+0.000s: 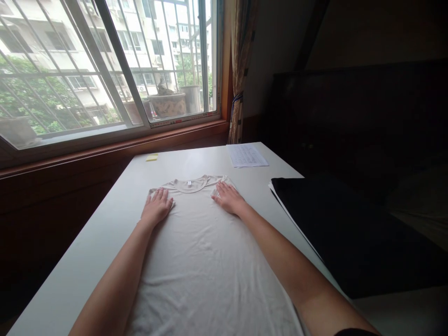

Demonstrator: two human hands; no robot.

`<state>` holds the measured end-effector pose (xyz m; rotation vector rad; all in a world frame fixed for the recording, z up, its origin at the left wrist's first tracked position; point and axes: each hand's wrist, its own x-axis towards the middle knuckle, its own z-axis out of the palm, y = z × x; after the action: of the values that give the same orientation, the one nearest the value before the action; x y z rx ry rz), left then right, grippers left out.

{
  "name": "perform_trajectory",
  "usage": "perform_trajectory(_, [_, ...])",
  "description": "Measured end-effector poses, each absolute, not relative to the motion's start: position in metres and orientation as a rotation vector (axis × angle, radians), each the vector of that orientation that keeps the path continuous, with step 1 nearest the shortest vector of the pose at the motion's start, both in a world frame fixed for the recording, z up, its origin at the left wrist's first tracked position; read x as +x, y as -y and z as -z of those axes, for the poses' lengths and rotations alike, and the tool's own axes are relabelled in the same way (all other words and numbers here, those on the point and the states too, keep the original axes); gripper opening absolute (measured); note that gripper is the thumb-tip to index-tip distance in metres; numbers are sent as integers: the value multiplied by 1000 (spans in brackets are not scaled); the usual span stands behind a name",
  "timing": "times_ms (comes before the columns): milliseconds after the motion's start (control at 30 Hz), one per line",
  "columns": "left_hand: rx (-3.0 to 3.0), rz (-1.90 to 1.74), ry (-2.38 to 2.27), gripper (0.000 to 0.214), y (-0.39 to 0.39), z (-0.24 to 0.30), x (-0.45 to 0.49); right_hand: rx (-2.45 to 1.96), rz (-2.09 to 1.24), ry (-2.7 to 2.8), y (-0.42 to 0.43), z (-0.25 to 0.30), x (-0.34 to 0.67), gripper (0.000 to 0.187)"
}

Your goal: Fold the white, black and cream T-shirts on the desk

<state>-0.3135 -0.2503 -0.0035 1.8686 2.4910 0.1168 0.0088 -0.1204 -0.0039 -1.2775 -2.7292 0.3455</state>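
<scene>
A white T-shirt [199, 252] lies flat on a white table [98, 242], neckline pointing away from me, its sleeves folded in. My left hand [156, 206] rests palm down on the shirt's left shoulder, fingers stretched out. On the right shoulder lies my right hand [228, 198], also flat with fingers extended. Neither hand holds anything; both press on the cloth near the collar [191, 185].
A printed sheet of paper [246, 155] lies at the table's far right corner and a yellow sticky note pad [151, 157] at the far edge. A black cloth or board [346, 228] covers the table's right side. A barred window [105, 65] runs behind.
</scene>
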Motion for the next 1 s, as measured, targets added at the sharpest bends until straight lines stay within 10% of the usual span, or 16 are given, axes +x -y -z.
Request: perform_trajectory(1000, [1860,-97,-2488,70,226,0,-312,-1355,-340,2718,90,6,6,81])
